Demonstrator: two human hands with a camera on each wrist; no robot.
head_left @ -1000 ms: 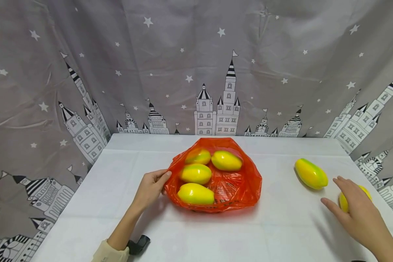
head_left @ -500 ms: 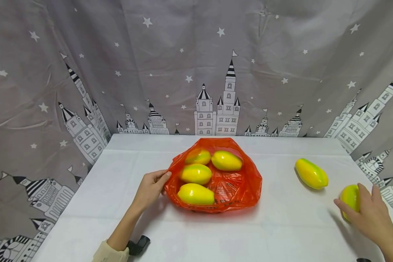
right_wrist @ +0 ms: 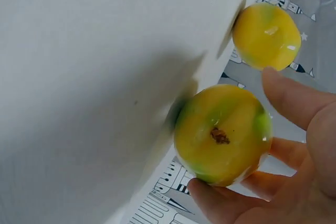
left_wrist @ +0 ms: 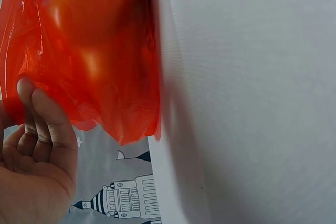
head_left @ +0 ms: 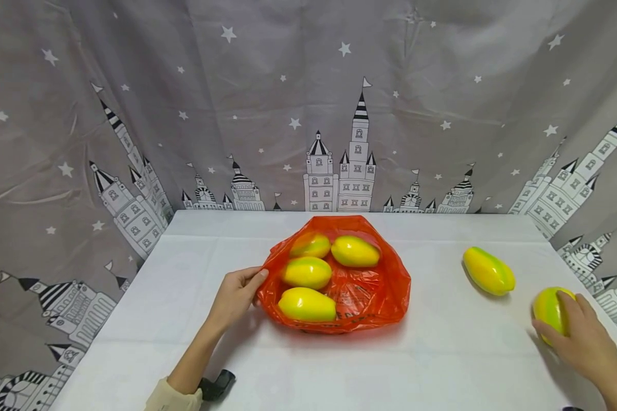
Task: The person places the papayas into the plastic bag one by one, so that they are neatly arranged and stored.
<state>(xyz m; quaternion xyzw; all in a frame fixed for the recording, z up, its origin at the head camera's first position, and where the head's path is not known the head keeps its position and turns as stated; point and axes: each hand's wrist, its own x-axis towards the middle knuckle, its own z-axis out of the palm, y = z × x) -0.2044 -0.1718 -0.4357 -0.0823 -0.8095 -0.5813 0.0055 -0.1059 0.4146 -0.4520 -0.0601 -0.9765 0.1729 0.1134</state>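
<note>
In the head view, my left hand [head_left: 239, 297] pinches the left rim of a red plastic bag [head_left: 357, 297] between thumb and fingers. The bag's mouth gapes toward me, with several yellow-green papayas [head_left: 308, 305] lying inside. Seen from the left wrist, the bag [left_wrist: 105, 66] hangs in thin folds above my fingers [left_wrist: 50, 114]. Over at the right, my right hand [head_left: 588, 337] curls round another papaya [head_left: 549, 311] on the table. The right wrist view shows this papaya's brown stem end [right_wrist: 220, 136], with fingers below it and the thumb at its upper side.
One more papaya [head_left: 488, 271] lies on the white table [head_left: 442, 365], between the bag and my right hand. A grey curtain [head_left: 267, 74] printed with castles and stars surrounds the table at the back and sides.
My right hand has moved right and down onto the far-right papaya, and its fingers have closed around it. The left hand and bag have stayed in place.
</note>
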